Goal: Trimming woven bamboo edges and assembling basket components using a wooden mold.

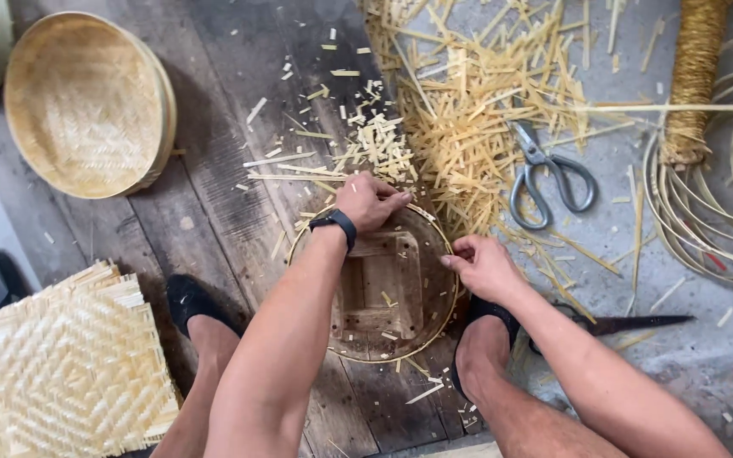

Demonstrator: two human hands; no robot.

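A round wooden form (392, 280) with a thin bamboo ring around its rim lies on the plank floor between my feet. My left hand (369, 200), a black watch on its wrist, presses on the far rim of the form with bent fingers. My right hand (481, 265) grips the right rim, fingers curled on the bamboo ring. Neither hand lifts the form off the planks.
A finished woven basket (86, 102) leans at the upper left. Flat woven mats (65, 365) lie at the lower left. Bamboo offcuts (468, 110), grey scissors (545, 174), a knife (638, 322) and coiled bamboo strips (723, 212) sit to the right.
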